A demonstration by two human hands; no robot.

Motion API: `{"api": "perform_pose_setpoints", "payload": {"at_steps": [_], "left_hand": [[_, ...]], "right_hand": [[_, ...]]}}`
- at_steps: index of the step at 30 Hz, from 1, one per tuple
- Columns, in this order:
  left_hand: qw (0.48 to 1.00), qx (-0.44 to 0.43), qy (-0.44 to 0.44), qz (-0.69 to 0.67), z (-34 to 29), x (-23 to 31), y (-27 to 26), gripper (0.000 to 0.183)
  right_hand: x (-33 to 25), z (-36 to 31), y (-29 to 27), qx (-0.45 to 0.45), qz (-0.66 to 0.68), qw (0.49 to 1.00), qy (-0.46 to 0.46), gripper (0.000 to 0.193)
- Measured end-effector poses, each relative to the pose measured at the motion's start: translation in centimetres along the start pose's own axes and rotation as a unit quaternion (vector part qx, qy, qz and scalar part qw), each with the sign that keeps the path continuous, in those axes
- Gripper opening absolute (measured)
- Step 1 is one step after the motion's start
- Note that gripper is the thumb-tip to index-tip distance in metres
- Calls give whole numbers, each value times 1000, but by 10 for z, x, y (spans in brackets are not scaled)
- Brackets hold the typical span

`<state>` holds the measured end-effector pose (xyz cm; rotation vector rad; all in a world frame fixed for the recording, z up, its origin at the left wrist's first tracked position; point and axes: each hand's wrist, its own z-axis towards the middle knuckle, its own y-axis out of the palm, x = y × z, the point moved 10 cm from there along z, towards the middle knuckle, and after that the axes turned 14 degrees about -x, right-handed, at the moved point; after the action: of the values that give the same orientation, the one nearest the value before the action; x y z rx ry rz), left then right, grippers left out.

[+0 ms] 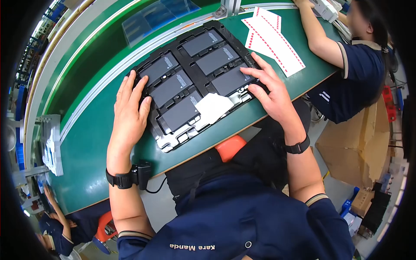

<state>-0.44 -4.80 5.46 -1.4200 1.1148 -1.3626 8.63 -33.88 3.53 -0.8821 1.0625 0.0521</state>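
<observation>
While both hands lie flat, fingers spread and clamped on nothing, a black tray (171, 143) of dark cells (171, 89) is steadied on the green surface (86, 164): left hand (129, 113) at its left edge, right hand (269, 92) on its right. Likely next, the white slip (213, 108) must be lifted. Red-marked white label sheets (274, 41) lie far right.

Your green-topped workbench (91, 143) carries a black moulded plastic tray (173, 141) of dark flat rectangular cells, with white sheets of red-edged labels (273, 41) beyond and a clear plastic sheet (151, 19) behind.
</observation>
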Motion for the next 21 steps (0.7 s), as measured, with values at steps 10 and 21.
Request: {"api": "perform_pose_setpoints", "payload": {"at_steps": [10, 21], "left_hand": [[996, 49, -47, 61, -40, 24, 2, 45], [992, 74, -41, -94, -49, 15, 15, 48]], "right_hand": [[0, -4, -16, 109, -53, 993, 10, 44], [-1, -6, -12, 102, -50, 994, 5, 36]]}}
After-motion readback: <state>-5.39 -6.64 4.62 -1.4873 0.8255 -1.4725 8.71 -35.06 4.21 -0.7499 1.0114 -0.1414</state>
